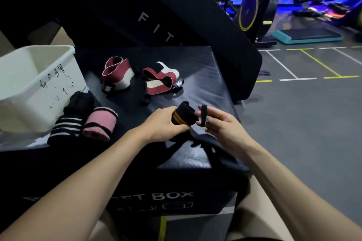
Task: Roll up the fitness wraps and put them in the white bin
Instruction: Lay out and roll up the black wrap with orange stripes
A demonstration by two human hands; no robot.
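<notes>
My left hand (163, 123) grips a rolled black wrap with two orange stripes (181, 114) above the near right corner of the black padded box (197, 76). My right hand (217, 123) pinches that wrap's black loop (203, 114) just to the right of the roll. The white bin (23, 92) stands at the box's left side. Beside it lie a black wrap (81, 102), a black wrap with pale stripes (66, 126) and a pink rolled wrap (100, 122). Two maroon-and-white wraps (116, 73) (161, 80) lie loosely coiled further back.
A large black pad with white letters (156, 25) leans behind the box. Grey gym floor with white and yellow lines (293, 103) spreads to the right. An exercise bike (252, 10) and a teal step platform (307, 35) stand far back.
</notes>
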